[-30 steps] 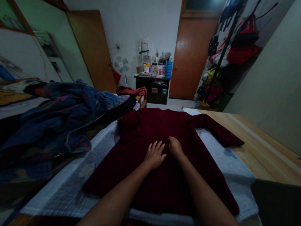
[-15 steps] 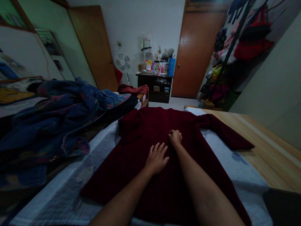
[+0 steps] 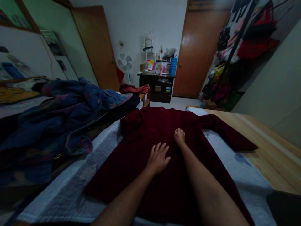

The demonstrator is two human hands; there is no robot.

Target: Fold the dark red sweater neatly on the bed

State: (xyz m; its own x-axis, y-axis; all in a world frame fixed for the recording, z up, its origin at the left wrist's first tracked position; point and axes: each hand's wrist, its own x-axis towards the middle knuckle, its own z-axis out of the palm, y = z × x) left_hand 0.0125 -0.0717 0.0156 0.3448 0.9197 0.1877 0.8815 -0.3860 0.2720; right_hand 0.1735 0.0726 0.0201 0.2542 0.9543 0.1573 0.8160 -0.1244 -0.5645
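Note:
A dark red, coat-like garment (image 3: 160,124) lies spread out on a pale quilted cover (image 3: 105,147), its right-side sleeve stretched out toward the wooden board. On the middle of the cloth rests my left hand (image 3: 158,158), palm down with its fingers apart. Slightly farther up and to the right is my right hand (image 3: 180,136), fingers curled together against the garment. Whatever may be between those fingers is hidden. The left-side sleeve is bunched or folded near the shoulder.
A heap of blue patterned denim clothing (image 3: 70,103) lies at the left. A light wooden board (image 3: 263,131) runs along the right. Farther back are a dark cabinet (image 3: 154,86), a standing fan (image 3: 125,62) and bags hanging on a rack (image 3: 258,37).
My right hand has shifted a little to the right over the garment, its fingers more tightly curled. My left hand stays flat in nearly the same spot. The camera view has turned slightly left.

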